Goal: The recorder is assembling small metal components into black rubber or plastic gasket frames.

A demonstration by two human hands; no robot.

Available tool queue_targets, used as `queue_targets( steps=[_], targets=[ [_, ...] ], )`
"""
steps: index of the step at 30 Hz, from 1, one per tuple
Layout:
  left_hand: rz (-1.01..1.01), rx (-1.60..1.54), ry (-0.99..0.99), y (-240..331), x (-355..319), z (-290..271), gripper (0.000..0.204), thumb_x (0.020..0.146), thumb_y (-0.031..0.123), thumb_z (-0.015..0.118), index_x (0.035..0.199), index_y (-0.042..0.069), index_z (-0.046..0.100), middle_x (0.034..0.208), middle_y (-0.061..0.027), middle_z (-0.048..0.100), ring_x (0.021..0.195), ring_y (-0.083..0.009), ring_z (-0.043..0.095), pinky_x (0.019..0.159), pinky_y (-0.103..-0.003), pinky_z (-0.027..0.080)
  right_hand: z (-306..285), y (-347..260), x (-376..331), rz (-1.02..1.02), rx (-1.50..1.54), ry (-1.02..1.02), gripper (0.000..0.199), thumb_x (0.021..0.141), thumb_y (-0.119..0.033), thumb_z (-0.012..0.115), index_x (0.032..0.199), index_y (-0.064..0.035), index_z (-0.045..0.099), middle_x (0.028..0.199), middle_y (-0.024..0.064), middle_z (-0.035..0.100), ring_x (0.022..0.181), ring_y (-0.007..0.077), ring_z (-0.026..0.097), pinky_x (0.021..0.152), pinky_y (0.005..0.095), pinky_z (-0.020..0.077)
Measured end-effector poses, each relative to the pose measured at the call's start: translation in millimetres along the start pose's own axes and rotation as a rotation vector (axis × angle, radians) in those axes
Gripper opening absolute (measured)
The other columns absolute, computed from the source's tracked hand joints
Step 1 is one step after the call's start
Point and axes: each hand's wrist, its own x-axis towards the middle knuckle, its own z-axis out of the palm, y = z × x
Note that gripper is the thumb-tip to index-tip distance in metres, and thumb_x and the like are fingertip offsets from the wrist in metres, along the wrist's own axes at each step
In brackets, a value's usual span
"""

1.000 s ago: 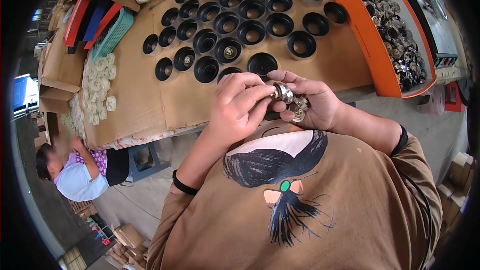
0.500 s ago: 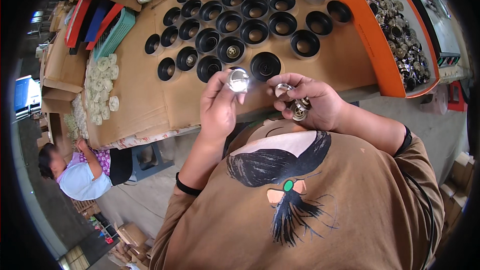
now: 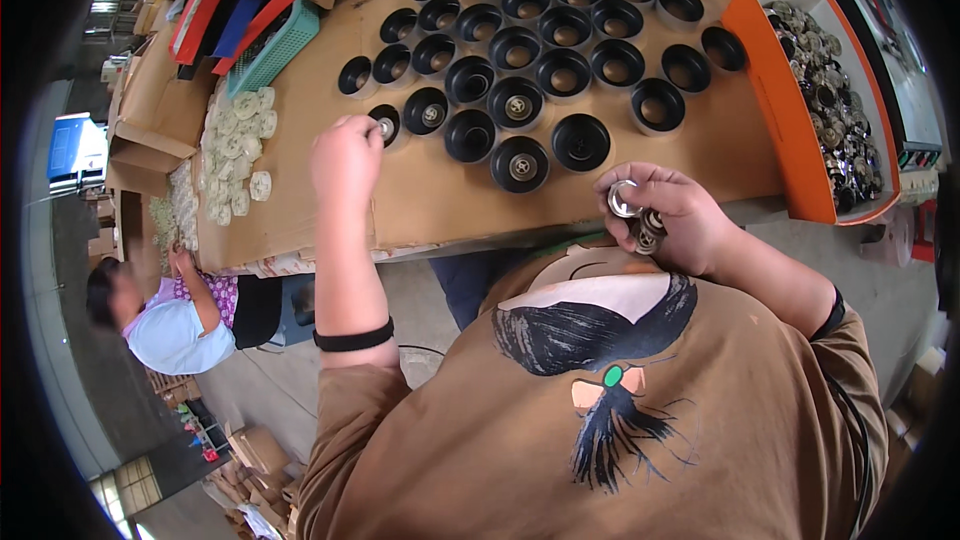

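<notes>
My left hand (image 3: 346, 155) (pinch unclear) is just left of one round black cup (image 3: 394, 123). My right hand (image 3: 680, 208) grips round silvery metal parts (image 3: 650, 228).

Head-mtd fisheye cam, downward wide view

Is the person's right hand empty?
No, the right hand is holding small round silver-coloured metal parts between its fingers and palm.
</notes>
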Motion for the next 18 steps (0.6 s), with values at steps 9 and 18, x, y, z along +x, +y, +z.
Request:
queue_targets(
  steps=[9, 18],
  targets=[
    [0.042, 0.023, -0.132, -17.7, 9.7, 12.9, 0.011, 0.085, 0.020, 0.073, 0.089, 0.010, 0.076, 0.091, -0.0090, 0.073, 0.086, -0.0318, 0.069, 0.083, -0.046, 0.051, 6.5, 0.9, 2.3, -0.013, -0.080, -0.016, 0.018, 0.096, -0.006, 0.061, 0.114, -0.0038, 0.060, 0.093, 0.0068, 0.064, 0.076, 0.0171, 0.063, 0.065, 0.0301, 0.0507],
    [0.535, -0.927, -0.031, 153.1, -53.0, -16.4, 0.021, 0.078, 0.002, 0.077, 0.098, 0.008, 0.073, 0.096, -0.0083, 0.069, 0.085, -0.0296, 0.066, 0.081, -0.039, 0.051, -1.5, 4.2, 10.3, 0.004, 0.249, -0.211, 0.018, 0.097, -0.012, 0.063, 0.114, -0.0066, 0.060, 0.098, 0.0090, 0.066, 0.080, 0.0203, 0.065, 0.070, 0.0346, 0.0528]
  ],
)
